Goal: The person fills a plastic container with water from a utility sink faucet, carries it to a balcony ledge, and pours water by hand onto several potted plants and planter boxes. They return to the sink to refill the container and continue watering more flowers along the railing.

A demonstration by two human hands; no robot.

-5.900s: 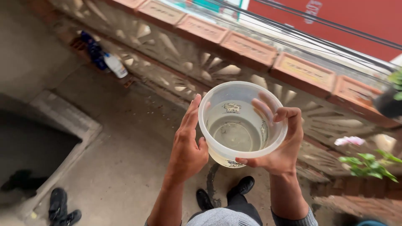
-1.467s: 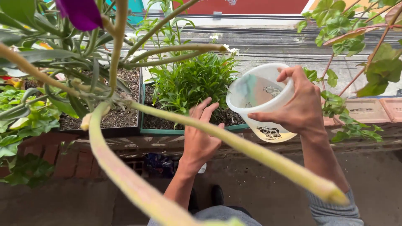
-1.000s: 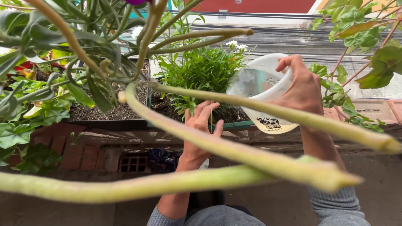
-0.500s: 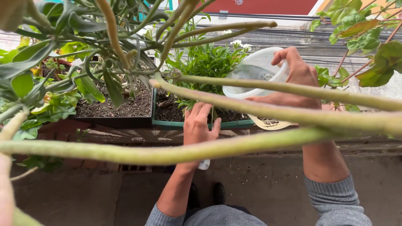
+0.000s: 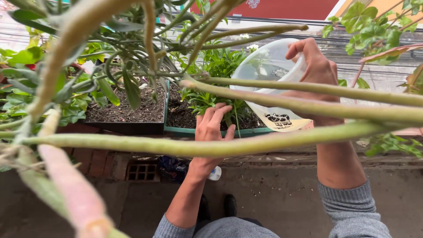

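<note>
Both arms in grey knit sleeves, ribbed at the cuffs & pushed up the forearms; left hand point(image 5: 212, 128) & right hand point(image 5: 318, 72) bare, no rings, watch or gloves seen. Dark trousers w/ black shoes point(image 5: 216, 207) visible below btwn the arms. Sleeve fabric looks soft, heathered, same grey both sides.

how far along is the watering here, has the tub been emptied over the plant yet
Done: the clear plastic tub is up at the green planter and tipped toward the leafy plant. In hand: the right hand grips the tilted tub while the left hand rests at the plant's base. Left: whether water remains in the tub cannot be told.
</note>
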